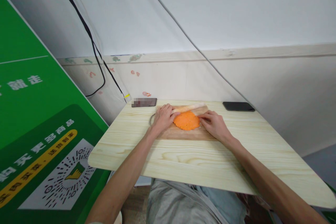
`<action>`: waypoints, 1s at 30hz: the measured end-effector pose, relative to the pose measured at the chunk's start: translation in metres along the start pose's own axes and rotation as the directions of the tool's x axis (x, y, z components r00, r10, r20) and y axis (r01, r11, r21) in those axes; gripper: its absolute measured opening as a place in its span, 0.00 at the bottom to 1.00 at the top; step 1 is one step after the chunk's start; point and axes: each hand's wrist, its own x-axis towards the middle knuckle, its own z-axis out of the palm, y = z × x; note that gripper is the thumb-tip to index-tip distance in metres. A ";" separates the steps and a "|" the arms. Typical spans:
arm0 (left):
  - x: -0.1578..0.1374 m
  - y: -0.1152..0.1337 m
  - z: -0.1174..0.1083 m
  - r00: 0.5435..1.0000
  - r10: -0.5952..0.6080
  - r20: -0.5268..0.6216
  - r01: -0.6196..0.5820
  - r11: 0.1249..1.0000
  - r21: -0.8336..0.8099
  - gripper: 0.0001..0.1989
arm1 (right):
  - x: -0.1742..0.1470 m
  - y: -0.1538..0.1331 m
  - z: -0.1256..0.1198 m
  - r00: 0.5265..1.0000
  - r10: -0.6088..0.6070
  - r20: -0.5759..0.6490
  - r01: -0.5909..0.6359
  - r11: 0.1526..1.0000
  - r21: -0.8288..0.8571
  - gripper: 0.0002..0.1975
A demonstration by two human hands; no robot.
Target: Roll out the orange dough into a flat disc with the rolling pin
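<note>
A flat, roughly round sheet of orange dough (187,121) lies on a wooden cutting board (181,135). My left hand (164,116) is closed at the dough's left side, thumb against its upper-left edge; its other fingertips are partly hidden. At the opposite edge, my right hand (214,123) pinches the dough between thumb and fingers. Just behind the dough rests a pale wooden rolling pin (187,108), dusted whitish toward its right end. Its left end runs up to my left hand, which partly covers it.
A metal loop handle (151,119) sticks out left of the board. Two phones, one at the back left (144,102) and a black phone (238,106) at the back right, lie on the light wooden table (178,162). A grey cable (183,31) crosses the wall; a green banner (23,94) stands left.
</note>
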 end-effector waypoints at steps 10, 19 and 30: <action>0.001 -0.001 0.001 1.000 0.012 -0.006 -0.012 1.000 0.005 0.13 | 0.004 0.003 0.003 0.996 -0.077 -0.034 0.081 0.987 0.137 0.15; 0.001 0.000 0.001 1.000 0.007 -0.011 -0.007 1.000 -0.002 0.12 | 0.006 0.002 0.003 0.999 -0.031 -0.039 0.038 0.981 0.192 0.13; 0.000 0.000 0.002 1.000 0.014 -0.009 -0.014 1.000 0.010 0.13 | 0.007 0.003 0.005 0.994 -0.108 -0.017 0.109 0.992 0.061 0.15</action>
